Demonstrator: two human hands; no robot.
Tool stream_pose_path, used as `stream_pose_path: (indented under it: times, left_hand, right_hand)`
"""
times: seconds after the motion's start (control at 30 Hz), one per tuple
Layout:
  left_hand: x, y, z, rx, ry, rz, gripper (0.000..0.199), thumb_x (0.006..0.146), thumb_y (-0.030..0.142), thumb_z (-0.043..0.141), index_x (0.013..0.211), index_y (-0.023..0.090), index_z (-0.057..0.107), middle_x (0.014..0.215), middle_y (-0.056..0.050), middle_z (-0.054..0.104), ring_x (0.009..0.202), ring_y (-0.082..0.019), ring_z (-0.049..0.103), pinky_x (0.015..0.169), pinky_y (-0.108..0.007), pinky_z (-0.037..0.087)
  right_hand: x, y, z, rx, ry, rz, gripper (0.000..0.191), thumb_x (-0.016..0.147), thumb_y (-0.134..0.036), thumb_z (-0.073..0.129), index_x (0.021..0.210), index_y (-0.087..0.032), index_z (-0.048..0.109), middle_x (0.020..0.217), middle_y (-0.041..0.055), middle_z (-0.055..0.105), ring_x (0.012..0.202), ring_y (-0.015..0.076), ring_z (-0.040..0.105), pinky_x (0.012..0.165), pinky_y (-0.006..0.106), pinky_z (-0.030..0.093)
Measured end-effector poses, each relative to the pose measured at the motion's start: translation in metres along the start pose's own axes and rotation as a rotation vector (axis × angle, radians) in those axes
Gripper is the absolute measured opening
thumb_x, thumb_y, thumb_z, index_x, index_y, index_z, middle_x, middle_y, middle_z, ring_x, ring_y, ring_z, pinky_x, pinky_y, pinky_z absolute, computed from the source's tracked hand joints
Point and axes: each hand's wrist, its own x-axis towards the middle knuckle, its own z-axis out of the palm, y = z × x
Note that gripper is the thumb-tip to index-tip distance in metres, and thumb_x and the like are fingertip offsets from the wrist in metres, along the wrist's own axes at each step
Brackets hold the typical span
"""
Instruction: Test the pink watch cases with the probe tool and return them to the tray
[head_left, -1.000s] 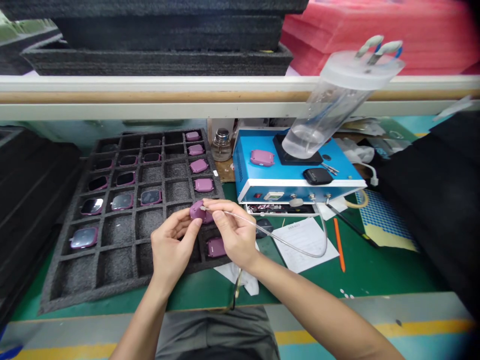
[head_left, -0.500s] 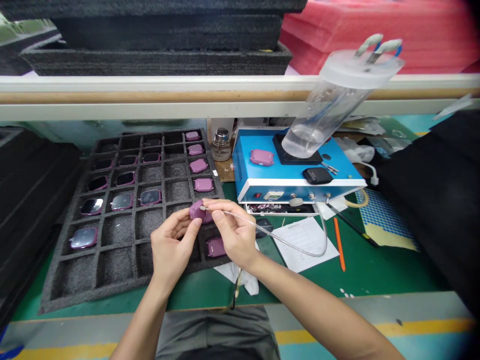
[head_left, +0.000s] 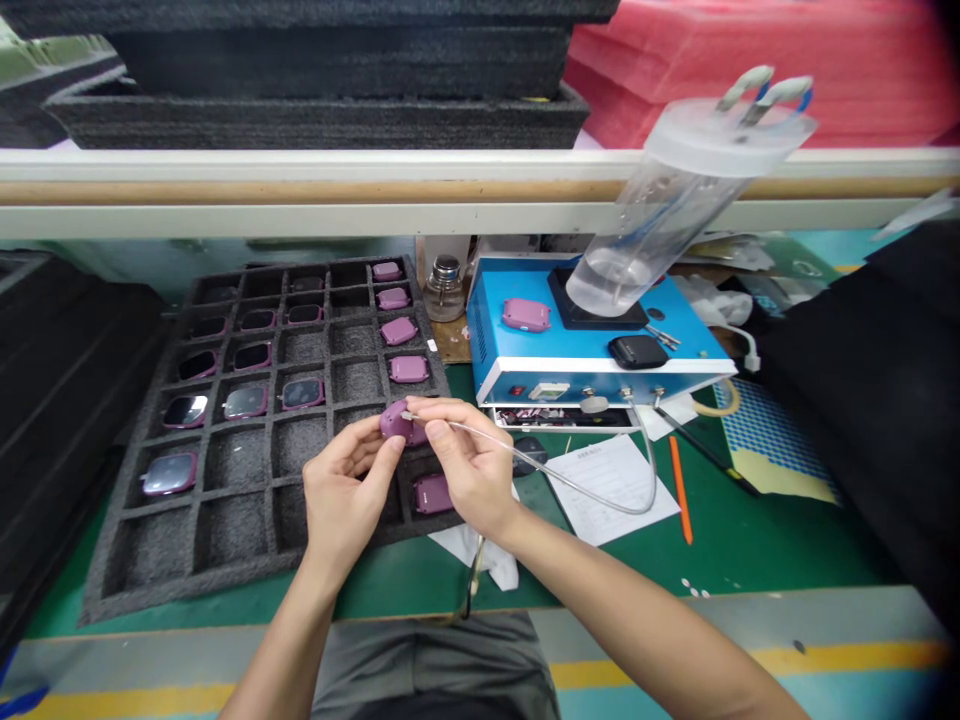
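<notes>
Over the right side of a dark foam tray (head_left: 150, 555), my left hand (head_left: 345, 485) grips a purple watch case (head_left: 395, 420) between thumb and fingers. My right hand (head_left: 472, 460) pinches the end of a clear thin tube (head_left: 570, 490), whose small tip touches the watch case. From there the tube loops back to the front of a blue machine (head_left: 510, 352). Several purple watch cases, such as one (head_left: 409, 369) near my fingers, lie in the tray's right column. Watches with dark screens, like one (head_left: 245, 402), fill some pockets further left.
A tilted-looking clear cylinder (head_left: 637, 230) with liquid stands on the machine, beside a purple case (head_left: 526, 314) and a black case (head_left: 637, 351). On the green bench lie a paper sheet (head_left: 607, 490) and an orange stick (head_left: 680, 490). A glass bottle (head_left: 444, 290) stands behind.
Both hands keep the same hold on the watch case and tube. The whole view has shifted very slightly; nothing else visibly moved.
</notes>
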Motion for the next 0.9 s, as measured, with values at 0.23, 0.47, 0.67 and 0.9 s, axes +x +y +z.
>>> stream_pose_path:
  times: [0.23, 0.47, 0.67, 0.9]
  left_hand:
    - [0.0007, 0.0012, 0.0010, -0.002, 0.013, -0.003, 0.032, 0.082, 0.035, 0.084, 0.107, 0.016, 0.079, 0.099, -0.009, 0.083, 0.085, -0.021, 0.081, 0.081, -0.029, 0.067]
    - [0.0005, 0.0008, 0.0008, -0.003, 0.012, 0.002, 0.031, 0.082, 0.034, 0.084, 0.107, 0.016, 0.079, 0.099, -0.009, 0.083, 0.086, -0.021, 0.081, 0.081, -0.028, 0.067]
    - [0.0007, 0.0006, 0.0014, 0.006, 0.016, -0.006, 0.033, 0.082, 0.037, 0.084, 0.107, 0.016, 0.078, 0.100, -0.009, 0.083, 0.086, -0.022, 0.081, 0.081, -0.031, 0.068]
    - [0.0001, 0.0012, 0.0007, 0.004, 0.020, -0.002, 0.033, 0.081, 0.037, 0.084, 0.107, 0.016, 0.078, 0.099, -0.009, 0.083, 0.085, -0.022, 0.081, 0.081, -0.031, 0.068]
  right_hand:
    - [0.0003, -0.0001, -0.0003, -0.024, 0.001, 0.009, 0.014, 0.100, -0.031, 0.065, 0.101, -0.025, 0.077, 0.110, 0.0069, 0.081, 0.109, 0.0202, 0.077, 0.095, 0.035, 0.065]
    - [0.0001, -0.0003, -0.0001, 0.004, 0.002, 0.008, 0.014, 0.100, -0.030, 0.066, 0.102, -0.025, 0.078, 0.110, 0.0067, 0.081, 0.109, 0.0198, 0.077, 0.096, 0.035, 0.065]
    - [0.0004, 0.0002, -0.0001, -0.011, 0.000, 0.017, 0.015, 0.099, -0.034, 0.066, 0.101, -0.025, 0.078, 0.109, 0.0075, 0.081, 0.109, 0.0205, 0.077, 0.095, 0.036, 0.065]
    - [0.0004, 0.0004, -0.0005, -0.023, 0.000, 0.007, 0.014, 0.100, -0.032, 0.065, 0.101, -0.026, 0.078, 0.110, 0.0069, 0.081, 0.109, 0.0201, 0.077, 0.095, 0.035, 0.065]
